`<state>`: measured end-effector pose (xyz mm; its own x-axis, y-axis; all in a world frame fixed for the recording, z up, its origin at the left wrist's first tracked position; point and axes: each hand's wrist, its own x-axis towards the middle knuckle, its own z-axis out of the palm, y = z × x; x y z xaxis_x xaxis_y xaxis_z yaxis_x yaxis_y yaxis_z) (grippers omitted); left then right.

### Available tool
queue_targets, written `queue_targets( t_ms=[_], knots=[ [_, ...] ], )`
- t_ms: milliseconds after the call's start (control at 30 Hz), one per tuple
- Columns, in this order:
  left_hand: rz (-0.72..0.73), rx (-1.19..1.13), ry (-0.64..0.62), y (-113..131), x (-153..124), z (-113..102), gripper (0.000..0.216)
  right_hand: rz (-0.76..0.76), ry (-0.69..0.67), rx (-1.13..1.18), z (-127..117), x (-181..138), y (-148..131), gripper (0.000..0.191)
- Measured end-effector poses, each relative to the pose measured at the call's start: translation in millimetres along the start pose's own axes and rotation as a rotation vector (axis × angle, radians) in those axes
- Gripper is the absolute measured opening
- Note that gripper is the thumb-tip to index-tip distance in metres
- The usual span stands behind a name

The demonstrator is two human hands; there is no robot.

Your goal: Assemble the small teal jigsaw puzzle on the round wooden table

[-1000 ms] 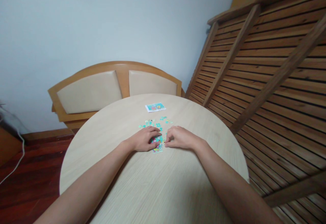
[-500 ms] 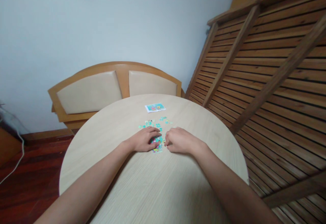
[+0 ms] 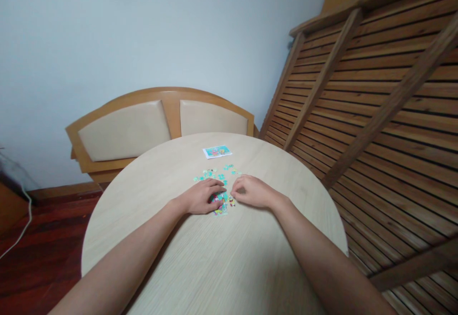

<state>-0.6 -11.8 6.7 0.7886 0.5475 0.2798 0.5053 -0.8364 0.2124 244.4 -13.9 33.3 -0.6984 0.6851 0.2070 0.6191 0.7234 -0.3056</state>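
Observation:
My left hand (image 3: pixel 205 196) lies with its fingers apart over a partly joined jigsaw puzzle (image 3: pixel 221 208), covering some of it. The puzzle shows teal, pink and yellow printing. Just right of it is a small yellow puzzle section (image 3: pixel 231 201), apart from my left hand. My right hand (image 3: pixel 252 191) is above and beside that section, thumb and fingertips pinched together. Whatever may be between those fingertips is too small to make out. Beyond both hands, several loose teal puzzle pieces (image 3: pixel 207 174) are scattered.
A picture card (image 3: pixel 217 151) of similar colours lies farther back on the round, pale wooden table (image 3: pixel 193 262). Behind the table stands a padded wooden headboard (image 3: pixel 125 131) against the wall. Slatted wooden panels (image 3: pixel 375 114) lean on the right. A white cable (image 3: pixel 25 224) hangs at the left.
My right hand has drawn slightly up and away from the small yellow section, which now shows more fully. My left hand stays on the puzzle.

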Motion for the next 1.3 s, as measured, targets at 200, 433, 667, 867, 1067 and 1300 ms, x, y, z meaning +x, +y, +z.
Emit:
queue_targets(
  t_ms=[200, 433, 667, 867, 1067, 1300],
  knots=[
    [-0.003, -0.002, -0.006, 2, -1, -3, 0.04, 0.183, 0.205, -0.03, 22, 4, 41, 0.047],
    [0.001, 0.011, -0.007, 0, -2, -3, 0.042, 0.221, 0.08, -0.026, 37, 13, 46, 0.056],
    [0.001, 0.014, -0.006, 1, -2, -4, 0.042, 0.281, 0.101, -0.04, 41, 17, 47, 0.065],
    [-0.002, -0.001, -0.008, 2, -2, -5, 0.041, 0.177, 0.172, 0.001, 36, 9, 53, 0.061],
    [0.001, -0.01, 0.004, 0, -2, -2, 0.04, 0.086, 0.181, 0.114, 18, 1, 47, 0.039],
    [-0.003, 0.001, -0.008, 1, -2, -3, 0.041, 0.099, 0.091, 0.224, 5, -5, 37, 0.031]
  ],
)
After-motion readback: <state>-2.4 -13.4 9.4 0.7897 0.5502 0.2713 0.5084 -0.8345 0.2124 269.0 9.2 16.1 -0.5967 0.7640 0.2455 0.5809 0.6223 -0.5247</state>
